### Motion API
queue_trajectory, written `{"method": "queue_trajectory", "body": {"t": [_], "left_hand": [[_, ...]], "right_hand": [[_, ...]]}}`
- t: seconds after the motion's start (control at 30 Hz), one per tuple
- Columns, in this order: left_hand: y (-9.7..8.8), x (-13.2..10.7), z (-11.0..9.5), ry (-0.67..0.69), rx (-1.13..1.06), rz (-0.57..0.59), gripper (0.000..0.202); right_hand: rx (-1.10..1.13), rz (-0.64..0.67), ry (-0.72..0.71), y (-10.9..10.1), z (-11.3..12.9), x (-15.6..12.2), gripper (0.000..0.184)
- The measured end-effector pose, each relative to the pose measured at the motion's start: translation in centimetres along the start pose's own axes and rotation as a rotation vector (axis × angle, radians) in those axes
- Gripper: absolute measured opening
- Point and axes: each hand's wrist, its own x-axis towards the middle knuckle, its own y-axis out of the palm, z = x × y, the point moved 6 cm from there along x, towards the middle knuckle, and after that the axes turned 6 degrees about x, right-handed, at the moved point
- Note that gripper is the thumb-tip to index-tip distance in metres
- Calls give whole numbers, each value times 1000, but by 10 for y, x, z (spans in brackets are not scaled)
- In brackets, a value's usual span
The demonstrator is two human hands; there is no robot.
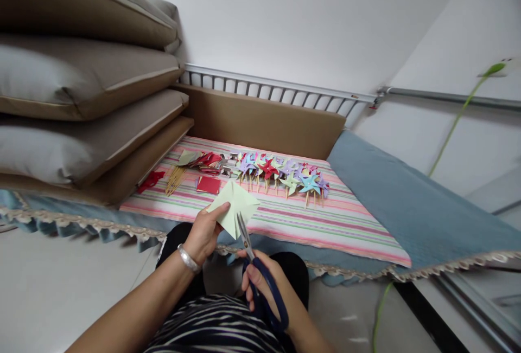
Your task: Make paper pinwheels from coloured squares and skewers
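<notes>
My left hand (204, 235) pinches a pale green square of paper (233, 203) between thumb and fingers, with a slit visible in it. Dark-blue-handled scissors (266, 282) are gripped in my right hand (264, 277), their narrow blades pointing up at the paper's lower right part. The blade tips lie over or at the paper; I cannot tell whether they are cutting into it. Just beyond the paper, a red stack of paper squares (208, 185) rests on a striped cloth (325, 223). Finished paper pinwheels (285, 174) on sticks lie in a cluster to the right of it.
Wooden sticks (175, 180), a red bundle (150, 181) and red paper pieces (207, 161) lie at the cloth's left. Grey-brown cushions (89, 71) are stacked at the left. A brown board (260, 117) stands behind, and a blue cover (391, 196) spreads to the right.
</notes>
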Motion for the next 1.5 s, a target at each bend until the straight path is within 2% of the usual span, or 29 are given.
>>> {"method": "queue_trajectory", "body": {"t": [0.13, 0.43, 0.97, 1.33, 1.5], "left_hand": [[3, -2, 0, -10, -19, 3, 36], [3, -2, 0, -3, -19, 0, 33], [4, -4, 0, 19, -27, -55, 32], [4, -4, 0, 14, -18, -64, 33], [5, -5, -1, 19, -18, -69, 32]], "right_hand": [[-30, 9, 5, -1, 0, 1, 58], [-59, 5, 37, -7, -17, 7, 61], [-133, -98, 45, -12, -17, 11, 66], [-147, -103, 59, -13, -15, 11, 68], [-155, -116, 36, -13, -13, 10, 63]]}}
